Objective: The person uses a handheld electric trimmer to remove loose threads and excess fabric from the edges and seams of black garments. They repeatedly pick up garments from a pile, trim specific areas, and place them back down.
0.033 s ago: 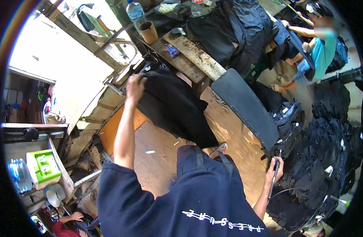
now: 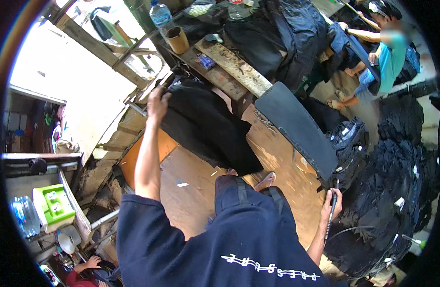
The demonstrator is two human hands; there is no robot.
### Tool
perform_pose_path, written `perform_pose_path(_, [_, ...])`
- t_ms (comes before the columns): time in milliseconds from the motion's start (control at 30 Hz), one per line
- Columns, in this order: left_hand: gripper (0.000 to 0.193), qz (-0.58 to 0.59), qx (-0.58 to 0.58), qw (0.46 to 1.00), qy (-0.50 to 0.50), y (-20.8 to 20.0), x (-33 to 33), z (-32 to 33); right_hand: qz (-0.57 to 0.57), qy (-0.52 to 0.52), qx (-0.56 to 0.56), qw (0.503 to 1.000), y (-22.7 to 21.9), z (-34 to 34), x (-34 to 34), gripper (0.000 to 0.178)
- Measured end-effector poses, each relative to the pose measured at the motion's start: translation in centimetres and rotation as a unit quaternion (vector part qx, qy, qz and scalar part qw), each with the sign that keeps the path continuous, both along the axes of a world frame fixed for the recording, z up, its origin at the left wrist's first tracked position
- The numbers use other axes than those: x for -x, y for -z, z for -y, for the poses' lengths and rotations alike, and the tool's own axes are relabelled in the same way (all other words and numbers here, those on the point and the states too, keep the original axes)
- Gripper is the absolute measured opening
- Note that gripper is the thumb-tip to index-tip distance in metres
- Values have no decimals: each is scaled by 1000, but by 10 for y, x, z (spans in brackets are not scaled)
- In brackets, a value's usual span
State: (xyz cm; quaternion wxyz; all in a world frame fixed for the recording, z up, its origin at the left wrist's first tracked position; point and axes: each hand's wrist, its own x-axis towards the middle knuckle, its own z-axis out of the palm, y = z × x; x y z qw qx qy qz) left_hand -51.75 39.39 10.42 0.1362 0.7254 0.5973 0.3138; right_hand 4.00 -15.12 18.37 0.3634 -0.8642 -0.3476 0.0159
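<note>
At the upper left, my left hand is raised with curled fingers, closed on the edge of a large black cloth. The cloth drapes from there down toward my feet; its exact grip point is partly hidden by the fingers. Low at the right, my right hand is wrapped around a black pen-shaped tool. The tool has a thin tip pointing up and a spring-like sleeve at its lower end. Beyond the cloth lies a long dark padded board, between my two hands.
A wooden bench with a brown cup and a water bottle stands ahead. Heaped black fabric covers the right side. A co-worker is at the far right; another person's hand shows lower left.
My left hand and the cloth edge beside it have shifted slightly left. My right hand keeps the pen-shaped tool in nearly the same place.
</note>
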Motion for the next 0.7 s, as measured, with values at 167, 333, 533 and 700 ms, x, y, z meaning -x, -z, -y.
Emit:
perform_pose_path(167, [74, -37, 57, 996, -57, 77, 21, -22, -24, 17, 11, 1000, 27, 11, 8, 19])
perform_pose_path(333, [55, -19, 274, 938, 212, 139, -106, 147, -201, 172, -120, 957, 67, 44, -11, 24])
perform_pose_path(533, [42, 49, 474, 816, 326, 73, -299, 276, -54, 211, -181, 959, 100, 63, -137, 26])
perform_pose_path(700, [19, 39, 261, 854, 449, -19, -448, 279, 57, 236, -176, 954, 156, -5, -276, 55])
